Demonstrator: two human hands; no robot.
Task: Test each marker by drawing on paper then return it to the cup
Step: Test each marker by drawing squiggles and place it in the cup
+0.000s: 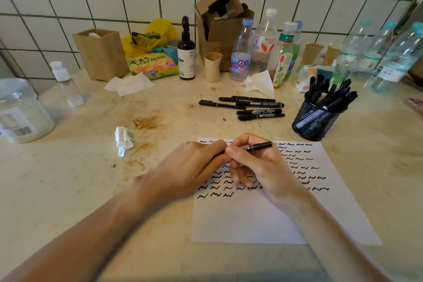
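Black marker (256,146) is gripped by both hands, left hand (196,162) and right hand (256,167), over the paper (251,220). Capping or uncapping is judged in hand; which cannot be told. Return to the mesh cup (315,121) is judged to follow.

Left hand (192,165) and right hand (258,167) both bare, no rings or gloves. Forearms bare up from the grip, no sleeves or watch.
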